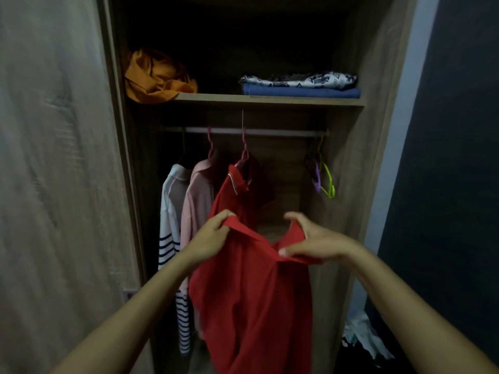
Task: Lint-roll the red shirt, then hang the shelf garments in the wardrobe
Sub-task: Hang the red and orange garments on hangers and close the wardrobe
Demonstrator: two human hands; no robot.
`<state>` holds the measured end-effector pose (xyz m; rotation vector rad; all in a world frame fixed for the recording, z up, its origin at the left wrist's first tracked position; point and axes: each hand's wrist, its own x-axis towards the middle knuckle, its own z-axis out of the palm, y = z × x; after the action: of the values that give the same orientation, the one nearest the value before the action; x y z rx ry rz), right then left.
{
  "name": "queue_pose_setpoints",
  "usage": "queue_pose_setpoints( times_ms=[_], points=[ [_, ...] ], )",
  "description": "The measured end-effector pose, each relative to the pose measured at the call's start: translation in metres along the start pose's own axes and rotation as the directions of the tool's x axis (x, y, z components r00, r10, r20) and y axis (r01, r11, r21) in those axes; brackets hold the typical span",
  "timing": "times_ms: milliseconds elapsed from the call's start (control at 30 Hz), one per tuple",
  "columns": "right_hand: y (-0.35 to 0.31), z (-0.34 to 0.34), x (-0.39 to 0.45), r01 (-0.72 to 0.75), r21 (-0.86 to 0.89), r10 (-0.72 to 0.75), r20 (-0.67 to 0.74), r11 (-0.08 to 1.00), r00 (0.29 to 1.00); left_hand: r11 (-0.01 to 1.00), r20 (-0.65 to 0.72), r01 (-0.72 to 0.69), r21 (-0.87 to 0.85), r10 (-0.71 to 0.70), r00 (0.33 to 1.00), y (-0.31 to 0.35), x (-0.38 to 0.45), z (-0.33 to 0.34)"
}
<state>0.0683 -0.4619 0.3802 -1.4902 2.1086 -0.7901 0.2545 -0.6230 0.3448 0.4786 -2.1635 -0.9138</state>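
Note:
The red shirt (251, 287) hangs from a pink hanger (244, 155) on the wardrobe rail (270, 132). My left hand (210, 238) grips a fold of its fabric at the left. At the right, my right hand (310, 238) pinches another fold of the shirt between thumb and fingers. On the shelf (270, 99) above lie a crumpled orange garment (156, 76), a folded patterned garment (299, 81) and a folded blue one (302, 92) under it. No lint roller is in view.
A white striped top (170, 217) and a pink shirt (197, 206) hang left of the red shirt. Empty purple and green hangers (324, 182) hang at the rail's right end. The wardrobe door (54, 184) stands open at the left. Loose clothes (364, 338) lie low at the right.

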Motion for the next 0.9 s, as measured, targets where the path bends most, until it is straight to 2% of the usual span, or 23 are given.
queue_pose_setpoints(
  times_ms=[67,100,167,233,267,333,367,400,433,500,567,633,700,767,833,900],
  points=[
    [0.007,0.008,0.002,-0.082,-0.127,0.097,0.124,0.988,0.988,0.996,0.061,-0.084,0.012,0.083,0.995,0.020,0.002,0.005],
    [0.011,0.011,0.005,-0.114,-0.180,0.136,0.115,0.977,0.984,0.995,0.107,-0.097,-0.002,0.097,0.989,0.029,0.002,0.006],
    [0.020,0.014,0.014,-0.150,-0.310,0.154,-0.012,0.939,0.988,0.996,0.266,-0.037,-0.077,0.056,0.962,0.045,-0.003,0.006],
    [0.024,0.011,0.019,-0.155,-0.436,0.048,-0.246,0.887,0.968,0.992,0.484,0.094,-0.083,-0.043,0.874,0.051,-0.009,0.003],
    [0.024,0.007,0.019,-0.144,-0.424,-0.020,-0.360,0.894,0.933,0.984,0.582,0.168,-0.051,-0.107,0.806,0.051,-0.013,0.002],
    [0.020,-0.004,0.018,-0.050,-0.291,-0.102,-0.484,0.955,0.869,0.931,0.668,0.362,0.053,-0.302,0.680,0.038,-0.022,0.005],
    [0.018,-0.008,0.018,0.002,-0.220,-0.116,-0.506,0.976,0.855,0.892,0.647,0.436,0.121,-0.404,0.646,0.029,-0.025,0.007],
    [0.016,-0.012,0.019,0.053,-0.161,-0.132,-0.528,0.985,0.839,0.870,0.591,0.443,0.216,-0.478,0.650,0.020,-0.028,0.009],
    [0.014,-0.014,0.019,0.094,-0.120,-0.145,-0.554,0.988,0.820,0.854,0.513,0.385,0.349,-0.518,0.685,0.009,-0.030,0.010],
    [0.009,-0.016,0.019,0.161,-0.086,-0.180,-0.602,0.983,0.778,0.789,0.378,0.275,0.549,-0.529,0.760,-0.006,-0.034,0.010],
    [0.003,-0.018,0.018,0.231,-0.057,-0.216,-0.624,0.971,0.751,0.771,0.303,0.256,0.583,-0.499,0.812,-0.013,-0.037,0.014],
    [-0.002,-0.022,0.017,0.297,-0.033,-0.251,-0.629,0.954,0.736,0.776,0.094,0.305,0.552,-0.422,0.902,-0.014,-0.035,0.019],
    [-0.007,-0.028,0.014,0.357,0.016,-0.270,-0.624,0.934,0.734,0.771,-0.095,0.354,0.529,-0.361,0.928,-0.016,-0.027,0.018],
    [-0.010,-0.035,0.007,0.407,0.092,-0.279,-0.593,0.909,0.756,0.711,-0.050,0.335,0.618,-0.390,0.919,-0.024,-0.017,0.014],
    [-0.011,-0.041,-0.002,0.426,0.130,-0.295,-0.546,0.895,0.785,0.720,0.066,0.318,0.617,-0.450,0.891,-0.031,-0.013,0.011],
    [-0.010,-0.044,-0.008,0.399,0.112,-0.295,-0.502,0.910,0.813,0.729,0.071,0.287,0.621,-0.417,0.906,-0.032,-0.012,0.012]
  ],
)
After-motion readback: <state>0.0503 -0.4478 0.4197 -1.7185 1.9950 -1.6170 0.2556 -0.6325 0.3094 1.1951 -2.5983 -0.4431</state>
